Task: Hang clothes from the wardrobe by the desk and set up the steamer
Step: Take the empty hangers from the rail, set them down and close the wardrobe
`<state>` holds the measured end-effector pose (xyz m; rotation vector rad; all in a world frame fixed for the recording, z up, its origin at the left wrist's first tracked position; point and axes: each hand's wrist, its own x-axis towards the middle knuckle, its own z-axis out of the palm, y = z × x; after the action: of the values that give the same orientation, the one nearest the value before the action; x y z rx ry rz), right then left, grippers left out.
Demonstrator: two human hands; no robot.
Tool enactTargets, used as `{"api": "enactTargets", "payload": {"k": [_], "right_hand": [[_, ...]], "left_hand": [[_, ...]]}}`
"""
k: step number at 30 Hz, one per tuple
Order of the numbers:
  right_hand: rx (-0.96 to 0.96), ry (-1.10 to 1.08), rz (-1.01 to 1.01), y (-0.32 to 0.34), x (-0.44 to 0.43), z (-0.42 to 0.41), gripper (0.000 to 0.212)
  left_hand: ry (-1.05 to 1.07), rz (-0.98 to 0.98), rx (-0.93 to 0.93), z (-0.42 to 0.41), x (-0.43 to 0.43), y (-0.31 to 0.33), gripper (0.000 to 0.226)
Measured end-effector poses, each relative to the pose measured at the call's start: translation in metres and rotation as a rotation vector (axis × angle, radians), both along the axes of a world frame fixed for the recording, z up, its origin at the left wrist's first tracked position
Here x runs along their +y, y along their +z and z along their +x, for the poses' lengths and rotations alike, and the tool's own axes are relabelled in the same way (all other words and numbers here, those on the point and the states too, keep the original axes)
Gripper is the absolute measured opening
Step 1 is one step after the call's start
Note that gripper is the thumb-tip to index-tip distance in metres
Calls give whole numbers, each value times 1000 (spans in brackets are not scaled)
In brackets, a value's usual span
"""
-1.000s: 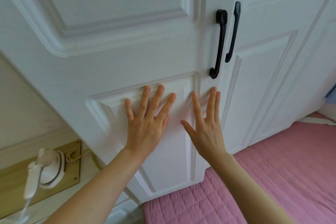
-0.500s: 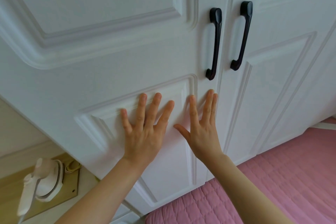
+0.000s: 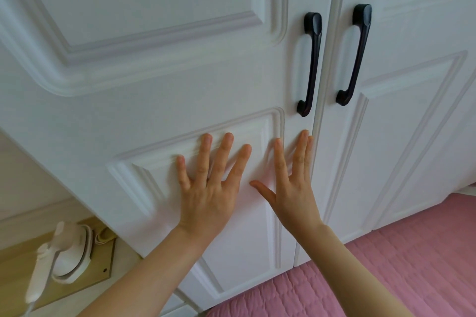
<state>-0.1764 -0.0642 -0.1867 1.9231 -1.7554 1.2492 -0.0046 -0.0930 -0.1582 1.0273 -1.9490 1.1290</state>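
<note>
Now — left hand (image 3: 208,197), right hand (image 3: 296,193) flat on wardrobe door (image 3: 154,110) — meeting edge beside fingers (image 3: 305,147)

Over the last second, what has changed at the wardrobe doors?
The left door has swung shut against the right door, so the two black handles now sit level. Both hands, left and right, stay flat on it; the steamer hasn't moved.
</note>
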Motion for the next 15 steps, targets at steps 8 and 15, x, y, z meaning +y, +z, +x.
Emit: {"api": "enactTargets", "payload": {"k": [8, 15], "right_hand": [[73, -109, 68, 10, 13, 4, 85], [9, -171, 272, 27, 47, 22, 89]], "left_hand": [[10, 125, -14, 1, 14, 11, 66], [-109, 332, -60, 24, 41, 31, 58]]}}
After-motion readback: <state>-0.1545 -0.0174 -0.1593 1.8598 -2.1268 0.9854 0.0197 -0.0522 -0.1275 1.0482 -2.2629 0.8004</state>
